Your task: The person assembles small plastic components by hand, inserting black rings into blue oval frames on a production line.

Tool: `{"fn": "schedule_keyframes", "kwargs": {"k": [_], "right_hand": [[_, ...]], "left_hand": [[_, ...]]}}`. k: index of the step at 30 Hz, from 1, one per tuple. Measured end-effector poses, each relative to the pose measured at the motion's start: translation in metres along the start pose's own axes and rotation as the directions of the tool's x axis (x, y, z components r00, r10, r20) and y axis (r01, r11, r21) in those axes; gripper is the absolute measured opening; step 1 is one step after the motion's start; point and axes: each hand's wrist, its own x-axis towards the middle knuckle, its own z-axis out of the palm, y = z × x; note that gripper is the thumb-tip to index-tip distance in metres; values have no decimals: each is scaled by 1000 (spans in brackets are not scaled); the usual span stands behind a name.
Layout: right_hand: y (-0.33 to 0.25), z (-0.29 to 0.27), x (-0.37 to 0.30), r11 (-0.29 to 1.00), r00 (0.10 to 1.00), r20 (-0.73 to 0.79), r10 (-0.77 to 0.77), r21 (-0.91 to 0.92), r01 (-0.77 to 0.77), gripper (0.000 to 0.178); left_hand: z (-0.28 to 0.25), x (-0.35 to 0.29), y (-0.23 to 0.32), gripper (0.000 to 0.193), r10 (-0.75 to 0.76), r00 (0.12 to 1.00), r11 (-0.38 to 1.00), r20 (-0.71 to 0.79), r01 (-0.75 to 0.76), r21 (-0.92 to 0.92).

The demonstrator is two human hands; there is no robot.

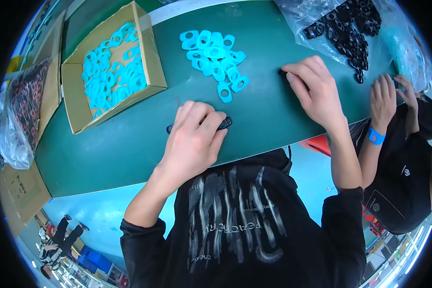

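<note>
Pressing down on a flat black part [224, 124] that lies on the green table [129, 144], the left hand [194, 139] covers most of it, fingers curled together over the middle so that only the two dark ends show at either side of the knuckles; whether the fingers actually pinch it or merely rest on it I cannot tell. Further right, the right hand [314, 89] rests with fingers bent and close together, the fingertips touching a second small black piece [283, 73] at the table surface, mostly hidden beneath them. Just beyond both hands sits a loose heap of blue oval rings [216, 60], too overlapped to count exactly, perhaps two dozen. To the left stands one open cardboard box [153, 72] holding many more of the same blue rings. At the upper right one clear plastic bag [321, 19] spills black rings, again too many to count. A second person's hand [383, 98] with a blue wristband rests at the table's right edge. As for risk, I judge that the part under the left hand could skid on the smooth surface if pushed sideways, and the small piece under the right fingertips could slip away unseen, since both are barely gripped
</note>
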Motion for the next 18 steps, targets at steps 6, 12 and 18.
{"fn": "schedule_keyframes", "kwargs": {"k": [6,12,18], "right_hand": [[-5,0,-4,997,999,-33,18,-70,-20,17],[-16,7,-16,999,999,-17,31,-25,-32,16],[-51,20,-10,998,1000,-24,12,69,-11,21]], "left_hand": [[1,-2,1,28,30,1000,1000,3,-30,-4],[-4,-5,-1,28,-34,999,998,28,35,-49],[-10,-2,1,24,-104,993,993,53,106,-50]]}}
